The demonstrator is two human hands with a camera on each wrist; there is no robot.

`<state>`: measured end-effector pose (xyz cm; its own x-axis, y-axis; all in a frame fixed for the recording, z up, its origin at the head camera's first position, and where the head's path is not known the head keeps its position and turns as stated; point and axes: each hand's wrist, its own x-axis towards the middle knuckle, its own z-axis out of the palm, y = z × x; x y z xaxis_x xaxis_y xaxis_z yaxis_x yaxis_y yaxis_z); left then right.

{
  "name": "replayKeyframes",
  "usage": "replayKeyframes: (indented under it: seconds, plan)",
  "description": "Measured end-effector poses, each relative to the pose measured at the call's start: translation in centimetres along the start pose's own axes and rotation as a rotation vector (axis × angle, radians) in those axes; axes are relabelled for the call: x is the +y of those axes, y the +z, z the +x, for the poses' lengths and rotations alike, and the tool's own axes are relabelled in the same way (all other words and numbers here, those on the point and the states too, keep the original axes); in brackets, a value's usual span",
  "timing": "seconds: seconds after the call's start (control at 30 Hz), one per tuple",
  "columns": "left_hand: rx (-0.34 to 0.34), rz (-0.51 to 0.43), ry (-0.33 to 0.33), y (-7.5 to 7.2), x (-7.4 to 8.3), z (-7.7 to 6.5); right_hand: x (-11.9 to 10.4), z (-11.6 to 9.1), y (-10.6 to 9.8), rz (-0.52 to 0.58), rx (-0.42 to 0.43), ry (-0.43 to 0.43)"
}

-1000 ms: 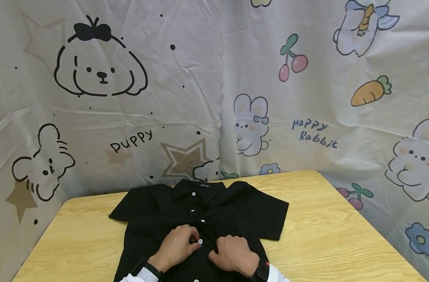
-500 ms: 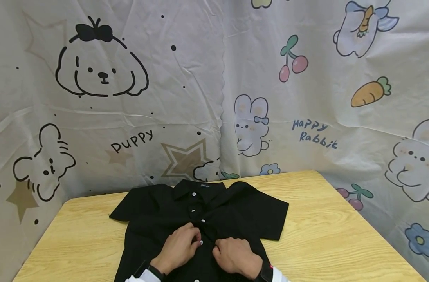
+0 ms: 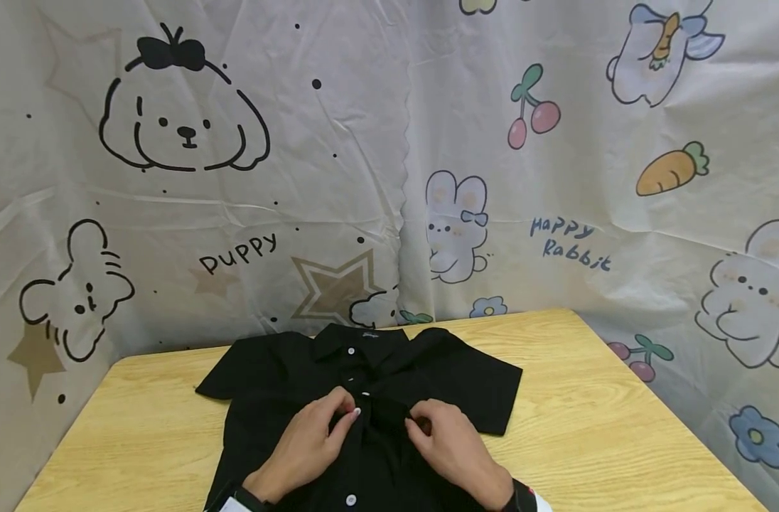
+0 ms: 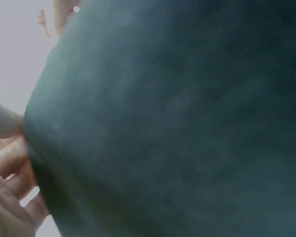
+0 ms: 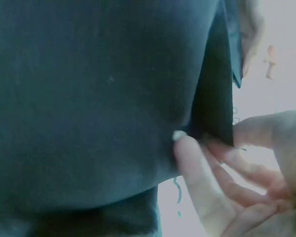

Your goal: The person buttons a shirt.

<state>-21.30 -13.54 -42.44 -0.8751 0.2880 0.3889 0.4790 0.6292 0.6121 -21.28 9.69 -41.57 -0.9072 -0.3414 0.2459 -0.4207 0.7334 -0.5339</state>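
A black short-sleeved shirt (image 3: 287, 377) lies spread on the table with its collar at the far side. My left hand (image 3: 309, 441) pinches the front of the shirt near a white button (image 3: 357, 411), which shows at its fingertips. To the right, my right hand (image 3: 453, 444) pinches the other front edge between thumb and curled index finger. Cloth between the two hands is lifted in loose folds. Dark fabric (image 4: 163, 118) fills most of the left wrist view. Fingers (image 5: 197, 177) grip the cloth's edge in the right wrist view, where a small white spot shows at one fingertip.
Further white buttons sit along the shirt front, one near the collar (image 3: 351, 350) and one lower down (image 3: 351, 500). The light wooden table (image 3: 588, 427) extends on both sides. Behind it hangs a pale curtain (image 3: 338, 185) with cartoon prints.
Both hands have moved up the shirt, away from the body, and farther apart. My right hand has turned, its thumb and index finger now pinching the cloth, and the front edges are raised.
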Motion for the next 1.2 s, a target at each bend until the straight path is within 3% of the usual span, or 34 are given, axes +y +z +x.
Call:
replayKeyframes:
  seconds: [0.17,0.3,0.47,0.87,1.07,1.2]
  plan:
    - [0.052,-0.144,0.042,0.3,0.5,-0.1,0.0,0.1,-0.2,0.278,0.019,0.054]
    - [0.083,-0.189,0.079,0.7,1.1,-0.3,-0.2,0.3,0.2,0.488,-0.006,0.101]
    - [0.024,-0.211,0.050,1.1,1.2,-0.7,-0.4,0.4,0.7,0.645,-0.091,0.122]
    - [-0.067,-0.231,0.100,1.3,0.9,-1.0,-0.3,0.2,1.7,0.612,-0.181,0.065]
    - [-0.147,-0.172,0.112,1.2,1.0,-1.0,-0.5,0.0,2.0,0.567,-0.141,0.012]
    - [-0.146,-0.146,0.106,1.2,1.2,-1.0,-0.4,0.1,2.4,0.571,-0.107,0.038]
